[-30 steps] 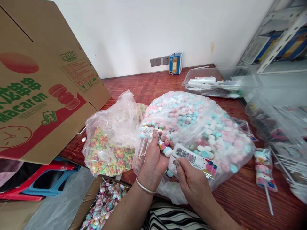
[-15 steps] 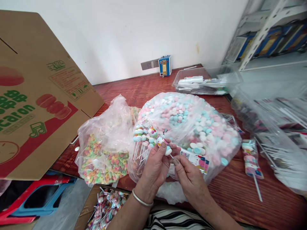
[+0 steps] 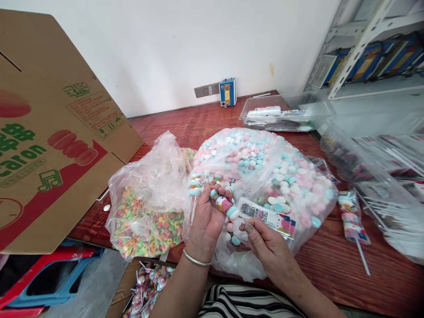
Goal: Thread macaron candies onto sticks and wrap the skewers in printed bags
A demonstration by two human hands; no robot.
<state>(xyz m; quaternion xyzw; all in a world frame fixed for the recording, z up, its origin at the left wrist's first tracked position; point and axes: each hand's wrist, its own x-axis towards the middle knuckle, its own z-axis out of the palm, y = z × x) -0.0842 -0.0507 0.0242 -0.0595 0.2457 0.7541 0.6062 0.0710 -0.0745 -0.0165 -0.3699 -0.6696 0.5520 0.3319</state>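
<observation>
Nr front edge of desk (image 3: pixel 331 276), L hand (image 3: pixel 205 221) clamps lollies (image 3: pixel 212 191) by sticks, one head angled at wrapper (image 3: pixel 269 217) pinched in R hand (image 3: pixel 269 247).

big bag of sweets (image 3: pixel 281 176): pastel pink, blue and white
smaller bag (image 3: pixel 145 216): orange, green, yellow and pink rings
packet (image 3: pixel 268 217): white with black print, pink and blue end
counter (image 3: pixel 205 121): red-brown wood grain
box (image 3: pixel 49 132): tan, red band, green lettering
shirt (image 3: pixel 245 304): black and white stripes
</observation>
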